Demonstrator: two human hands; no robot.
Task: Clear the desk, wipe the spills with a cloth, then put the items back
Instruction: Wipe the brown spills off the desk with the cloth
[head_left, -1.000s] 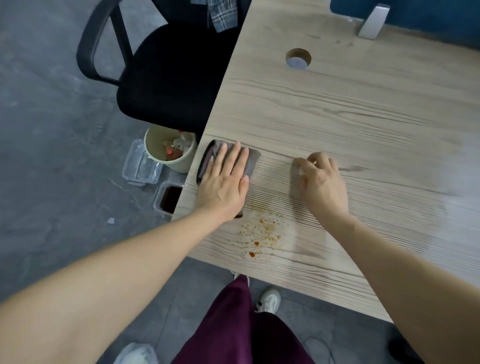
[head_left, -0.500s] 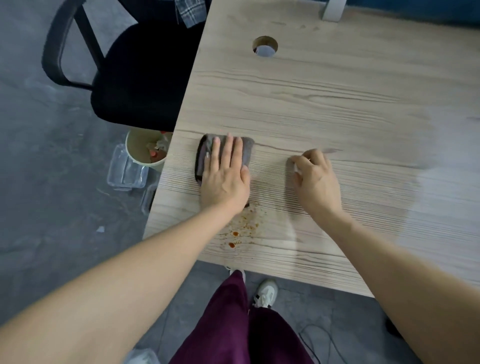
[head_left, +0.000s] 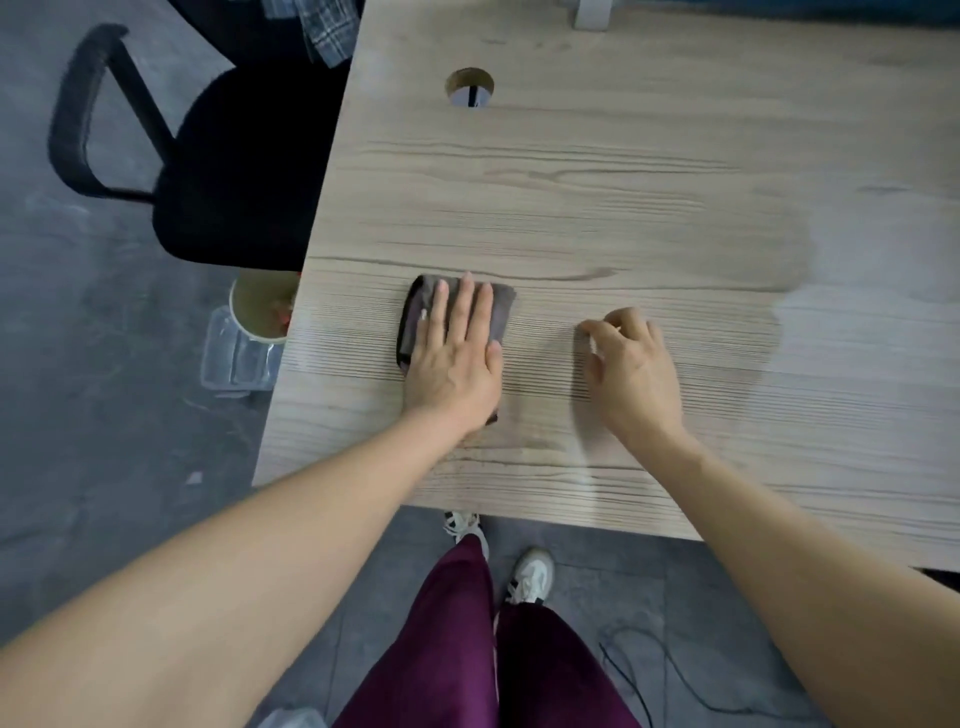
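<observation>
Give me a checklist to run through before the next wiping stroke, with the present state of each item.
1. Cloth flat under the left hand: ok, palm and fingers press it to the desk.
2. Orange spill visible near the front edge: cannot tell; no specks show, but the hand and forearm cover part of that area.
3. Right hand clear of the cloth: ok, it rests apart on the bare wood, holding nothing that shows.
4. Wiping path free of items: ok, nothing stands on the visible desk top.
5. Bowl and clear containers off the desk: ok, they sit on the floor by the left edge.
</observation>
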